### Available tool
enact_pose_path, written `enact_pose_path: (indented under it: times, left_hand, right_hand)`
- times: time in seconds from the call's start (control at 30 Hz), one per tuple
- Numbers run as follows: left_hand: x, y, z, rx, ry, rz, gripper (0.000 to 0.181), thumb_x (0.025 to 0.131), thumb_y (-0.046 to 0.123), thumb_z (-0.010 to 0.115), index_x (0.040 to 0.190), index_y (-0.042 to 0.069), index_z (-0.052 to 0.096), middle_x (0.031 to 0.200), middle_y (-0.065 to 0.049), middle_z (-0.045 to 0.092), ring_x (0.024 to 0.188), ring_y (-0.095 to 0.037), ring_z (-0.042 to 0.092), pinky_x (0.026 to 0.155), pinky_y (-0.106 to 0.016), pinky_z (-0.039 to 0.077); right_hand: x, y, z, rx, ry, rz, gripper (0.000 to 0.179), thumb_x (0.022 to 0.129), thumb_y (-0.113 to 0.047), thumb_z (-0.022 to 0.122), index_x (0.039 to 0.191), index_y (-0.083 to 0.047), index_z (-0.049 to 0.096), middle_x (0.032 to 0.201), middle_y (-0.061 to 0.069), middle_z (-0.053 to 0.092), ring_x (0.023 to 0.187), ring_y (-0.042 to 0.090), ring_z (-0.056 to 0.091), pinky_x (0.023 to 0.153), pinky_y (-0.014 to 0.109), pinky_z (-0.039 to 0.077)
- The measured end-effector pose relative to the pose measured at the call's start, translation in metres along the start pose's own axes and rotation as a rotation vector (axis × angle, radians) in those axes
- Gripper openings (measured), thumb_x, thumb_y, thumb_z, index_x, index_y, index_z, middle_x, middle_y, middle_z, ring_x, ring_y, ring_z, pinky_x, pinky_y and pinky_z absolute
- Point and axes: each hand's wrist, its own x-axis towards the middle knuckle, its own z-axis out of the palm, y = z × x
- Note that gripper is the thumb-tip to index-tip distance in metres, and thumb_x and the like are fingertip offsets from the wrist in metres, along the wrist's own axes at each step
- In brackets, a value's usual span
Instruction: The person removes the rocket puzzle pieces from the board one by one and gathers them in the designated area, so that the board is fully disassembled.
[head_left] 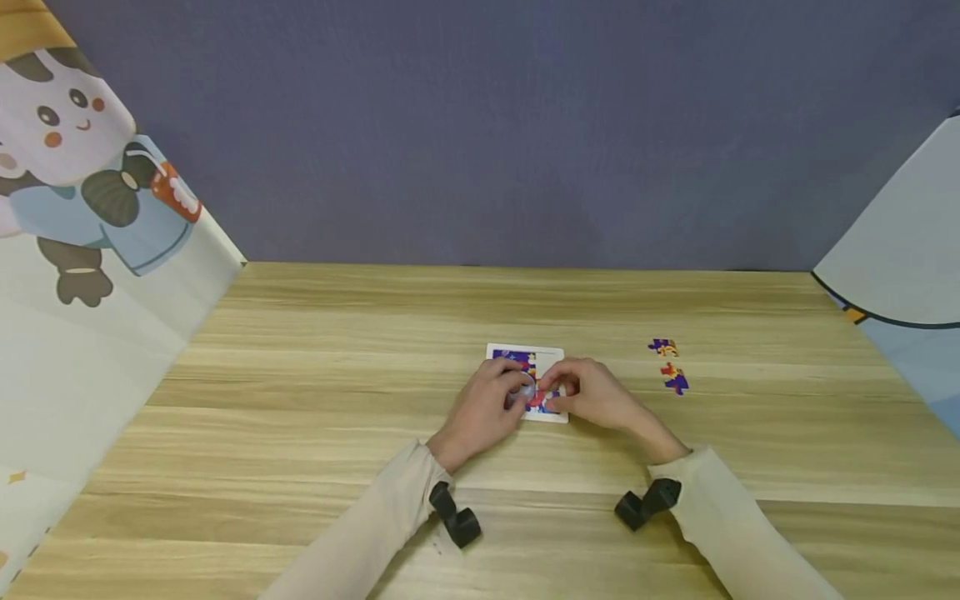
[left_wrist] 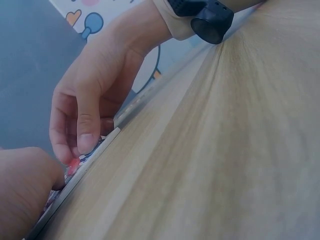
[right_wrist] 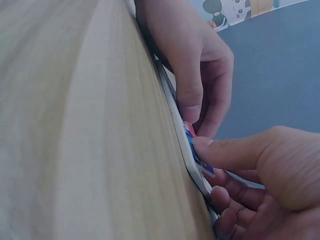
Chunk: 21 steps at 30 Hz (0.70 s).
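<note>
A small jigsaw puzzle in a white frame (head_left: 551,354) lies on the wooden table, its picture purple, red and blue. Over its left part rests my left hand (head_left: 483,407), fingers bent and fingertips touching the pieces. At the lower right of the puzzle, my right hand (head_left: 596,398) pinches a blue puzzle piece (right_wrist: 204,165) between thumb and fingers, as the right wrist view shows. That piece sits at the frame's edge, partly covered by the thumb. Much of the picture is hidden beneath both hands.
Two loose puzzle pieces, an upper one (head_left: 663,347) and a lower one (head_left: 676,380), lie on the table (head_left: 337,350) right of the frame. A dark blue-grey panel (head_left: 480,133) rises behind the table. Printed cartoon panels stand at both sides.
</note>
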Motion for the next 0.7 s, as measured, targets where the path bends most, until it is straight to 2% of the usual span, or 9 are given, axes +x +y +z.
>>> enact_pose_path:
  times: [0.43, 0.57, 0.7]
  left_hand:
    - [-0.0002, 0.0004, 0.0003, 0.020, 0.018, 0.007, 0.019, 0.087, 0.015, 0.062, 0.103, 0.011, 0.072, 0.117, -0.006, 0.063, 0.108, -0.020, 0.056, 0.094, -0.031, 0.048]
    - [0.0002, 0.0010, -0.0006, 0.015, 0.008, -0.005, 0.019, 0.087, 0.015, 0.063, 0.104, 0.011, 0.072, 0.118, -0.006, 0.063, 0.109, -0.020, 0.056, 0.094, -0.031, 0.049]
    - [0.0007, 0.0015, -0.0016, 0.015, -0.005, -0.016, 0.020, 0.088, 0.015, 0.063, 0.105, 0.011, 0.071, 0.119, -0.006, 0.062, 0.109, -0.019, 0.055, 0.092, -0.030, 0.049]
  right_hand:
    - [-0.0021, 0.0035, -0.0052, 0.027, -0.033, -0.023, 0.016, 0.083, -0.001, 0.068, 0.099, -0.004, 0.068, 0.084, 0.005, 0.063, 0.068, 0.009, 0.051, 0.058, 0.020, 0.042]
    - [-0.0024, 0.0044, -0.0061, 0.070, -0.040, -0.041, 0.014, 0.085, 0.001, 0.064, 0.098, -0.002, 0.068, 0.087, 0.007, 0.065, 0.074, 0.009, 0.056, 0.063, 0.021, 0.047]
    - [-0.0025, 0.0036, -0.0071, 0.139, -0.063, -0.026, 0.015, 0.088, 0.002, 0.061, 0.100, 0.000, 0.068, 0.090, 0.010, 0.066, 0.078, 0.011, 0.059, 0.068, 0.021, 0.050]
